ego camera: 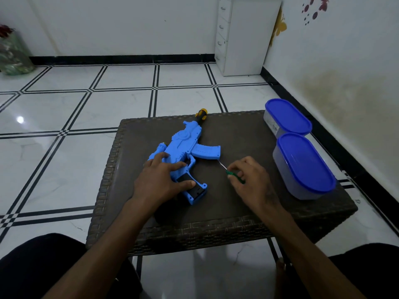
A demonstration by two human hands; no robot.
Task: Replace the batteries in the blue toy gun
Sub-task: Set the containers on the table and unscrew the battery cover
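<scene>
gun: blue toy gun (pixel 185 152) lies flat nr the middle of the bench (pixel 237 134), slightly twd its left edge, muzzle twd the far edge, grip twd the near edge.
batt bay: dark rectangular compartment (pixel 190 186) in the grip; can't tell if a cover is on or if cells are inside.
left hand: left hand (pixel 159 180) lies on the gun's rear body, fingers fairly straight, pressing down, thumb by the dark bay; grips nothing.
right hand: right hand (pixel 248 180) pinches a small green-handled screwdriver (pixel 234 174) betw thumb & fingers, thin metal shaft pointing twd the gun's magazine, tip just off it.
step: prob bringing driver to the bay screw. Keep the gun pinned flat, seat the tip square, push down while turning; small screw heads likely strip easily.
materials: gun is hard moulded plastic w/ ribbed magazine & raised round detail, yellow-black muzzle tip (pixel 201 114); bench is dark woven-look w/ patterned rim.
around: two oval clear tubs w/ blue lids (pixel 302 160) along the right edge.
</scene>
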